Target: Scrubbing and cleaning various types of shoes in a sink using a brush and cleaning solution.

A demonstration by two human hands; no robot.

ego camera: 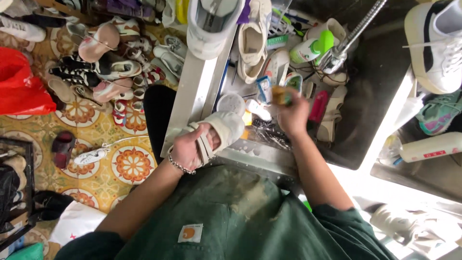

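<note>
Nearest you, your left hand (pixel 185 150) is clenched around a cream strappy sandal (pixel 217 131), fingers hooked through its straps, holding it at the near edge of the sink (pixel 365 96). The sandal looks wet and pale; how clean it has become you cannot tell, though judging by the suds and grime on the wet metal just beyond your fingers, the scrubbing seems midway rather than finished.

A little farther out, your right hand (pixel 292 114) is closed on a small brush (pixel 280 95), blurred, raised just beyond the sandal's toe and not touching it.

Past your fingertips lie a green-capped bottle (pixel 313 49), other pale shoes (pixel 252 38) waiting, and a metal tap (pixel 353 33).
</note>
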